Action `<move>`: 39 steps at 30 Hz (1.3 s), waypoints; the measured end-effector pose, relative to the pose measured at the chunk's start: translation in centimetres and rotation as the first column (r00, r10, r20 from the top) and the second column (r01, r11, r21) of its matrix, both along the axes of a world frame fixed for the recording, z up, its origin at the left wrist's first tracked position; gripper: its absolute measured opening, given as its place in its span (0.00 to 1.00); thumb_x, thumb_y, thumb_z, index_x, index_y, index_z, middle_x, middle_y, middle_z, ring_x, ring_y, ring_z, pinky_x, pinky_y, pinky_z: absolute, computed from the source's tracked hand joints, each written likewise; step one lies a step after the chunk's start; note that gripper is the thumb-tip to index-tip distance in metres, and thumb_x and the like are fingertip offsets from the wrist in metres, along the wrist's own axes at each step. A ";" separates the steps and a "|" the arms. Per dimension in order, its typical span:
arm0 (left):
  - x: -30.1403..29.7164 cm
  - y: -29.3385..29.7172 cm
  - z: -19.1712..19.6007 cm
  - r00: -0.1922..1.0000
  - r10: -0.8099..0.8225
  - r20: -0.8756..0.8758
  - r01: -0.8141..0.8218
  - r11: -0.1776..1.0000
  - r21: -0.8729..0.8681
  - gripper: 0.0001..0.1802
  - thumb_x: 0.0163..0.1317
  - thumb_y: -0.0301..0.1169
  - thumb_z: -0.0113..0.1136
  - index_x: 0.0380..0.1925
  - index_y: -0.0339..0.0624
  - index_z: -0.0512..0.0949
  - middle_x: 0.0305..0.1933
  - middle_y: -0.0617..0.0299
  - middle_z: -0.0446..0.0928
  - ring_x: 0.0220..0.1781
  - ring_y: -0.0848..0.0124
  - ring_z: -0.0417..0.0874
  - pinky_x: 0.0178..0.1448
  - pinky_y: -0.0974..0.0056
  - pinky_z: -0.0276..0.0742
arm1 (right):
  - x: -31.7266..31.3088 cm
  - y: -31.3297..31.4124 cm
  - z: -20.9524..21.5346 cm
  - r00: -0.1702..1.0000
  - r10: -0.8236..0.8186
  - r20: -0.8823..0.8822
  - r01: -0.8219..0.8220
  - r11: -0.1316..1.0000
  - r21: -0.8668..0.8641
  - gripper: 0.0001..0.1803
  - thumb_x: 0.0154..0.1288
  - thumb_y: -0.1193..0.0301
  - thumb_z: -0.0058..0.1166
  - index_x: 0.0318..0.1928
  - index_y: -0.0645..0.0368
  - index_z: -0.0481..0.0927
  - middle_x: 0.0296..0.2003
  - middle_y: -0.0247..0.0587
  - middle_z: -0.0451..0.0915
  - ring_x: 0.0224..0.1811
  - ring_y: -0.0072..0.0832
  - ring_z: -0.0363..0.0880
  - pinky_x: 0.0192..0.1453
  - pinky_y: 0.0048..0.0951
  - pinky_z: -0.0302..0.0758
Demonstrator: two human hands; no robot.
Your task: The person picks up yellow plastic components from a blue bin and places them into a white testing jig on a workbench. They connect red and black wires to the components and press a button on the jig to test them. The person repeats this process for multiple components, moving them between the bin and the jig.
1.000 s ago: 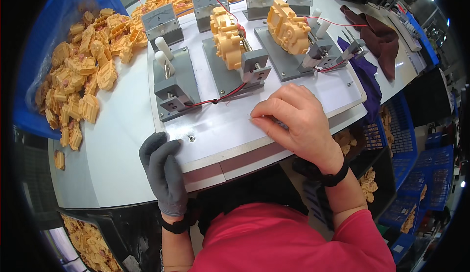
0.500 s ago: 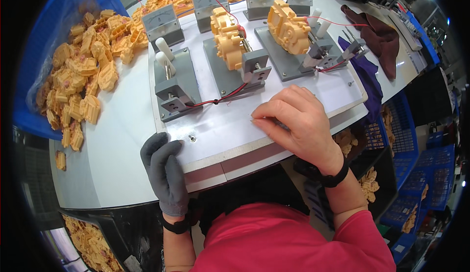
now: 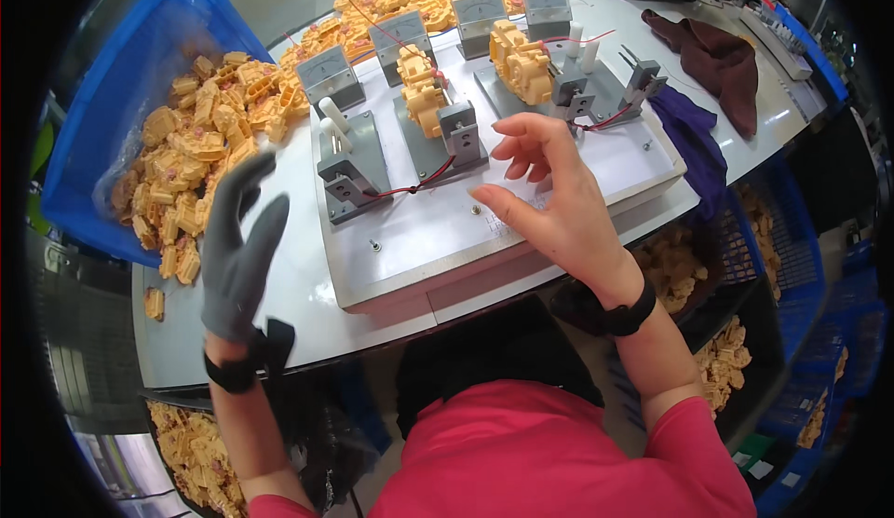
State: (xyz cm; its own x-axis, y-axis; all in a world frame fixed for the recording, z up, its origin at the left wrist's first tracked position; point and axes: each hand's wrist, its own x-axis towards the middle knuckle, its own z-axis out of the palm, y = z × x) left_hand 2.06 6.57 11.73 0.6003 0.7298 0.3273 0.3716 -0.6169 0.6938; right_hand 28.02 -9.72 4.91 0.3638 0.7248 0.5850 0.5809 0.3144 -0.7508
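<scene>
Head view, left hand [image 3: 240, 248] raised, right hand [image 3: 549, 197] spread

meters: 4, first one [image 3: 328, 74]
grey fixtures: 3, leftmost [image 3: 352, 164]
yellow parts on fixtures: 2, e.g. [image 3: 421, 97]
cloths: 2, brown [image 3: 712, 60], purple [image 3: 687, 136]
blue bin: 1 [image 3: 112, 99]
hands: 2, gloved left [image 3: 237, 252], bare right [image 3: 549, 197]

Your grey-gloved left hand [image 3: 239, 252] is raised with fingers spread and holds nothing, a black band at its wrist. Your bare right hand [image 3: 549, 197] hovers open, fingers loosely curled, thumb pointing left, a black wristband on it.
</scene>
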 end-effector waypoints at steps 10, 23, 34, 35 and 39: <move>10.9 2.7 8.0 0.774 -0.244 -0.585 0.477 0.831 0.285 0.41 0.50 0.34 0.73 0.67 0.50 0.69 0.66 0.50 0.71 0.70 0.54 0.68 0.74 0.57 0.63 | -0.9 1.7 0.2 0.991 0.110 -0.075 -0.106 0.992 0.065 0.26 0.63 0.69 0.64 0.60 0.55 0.71 0.41 0.41 0.77 0.39 0.30 0.75 0.46 0.31 0.76; 17.8 4.0 5.4 0.501 -0.106 -0.859 0.719 0.604 0.344 0.38 0.45 0.38 0.75 0.61 0.49 0.74 0.59 0.56 0.75 0.62 0.56 0.75 0.64 0.56 0.73 | -0.8 1.5 0.3 0.986 0.149 -0.082 -0.140 0.985 0.101 0.25 0.65 0.68 0.62 0.61 0.54 0.71 0.45 0.42 0.79 0.40 0.31 0.80 0.48 0.32 0.78; 16.9 2.2 6.8 0.522 -0.081 -0.849 0.664 0.664 0.345 0.40 0.46 0.29 0.71 0.64 0.54 0.71 0.62 0.55 0.73 0.66 0.53 0.72 0.67 0.55 0.72 | -1.2 1.6 -0.4 0.992 -0.003 -0.129 0.022 0.989 0.147 0.21 0.64 0.69 0.62 0.56 0.58 0.71 0.41 0.41 0.75 0.36 0.30 0.77 0.44 0.32 0.78; 16.8 2.2 6.7 0.553 -0.054 -0.832 0.637 0.670 0.380 0.41 0.46 0.28 0.70 0.65 0.54 0.70 0.63 0.54 0.73 0.66 0.53 0.72 0.67 0.55 0.72 | -1.1 1.5 -0.5 0.988 -0.037 -0.149 0.062 0.985 0.163 0.20 0.64 0.70 0.62 0.54 0.58 0.71 0.40 0.40 0.74 0.35 0.30 0.76 0.43 0.32 0.77; 15.8 3.0 7.2 0.577 0.078 -0.813 0.541 0.709 0.452 0.41 0.47 0.27 0.69 0.66 0.54 0.70 0.65 0.49 0.71 0.66 0.50 0.71 0.69 0.55 0.70 | -1.0 1.2 -0.6 0.991 -0.044 -0.125 0.063 0.986 0.157 0.16 0.64 0.71 0.62 0.48 0.59 0.71 0.38 0.39 0.72 0.33 0.29 0.74 0.40 0.31 0.76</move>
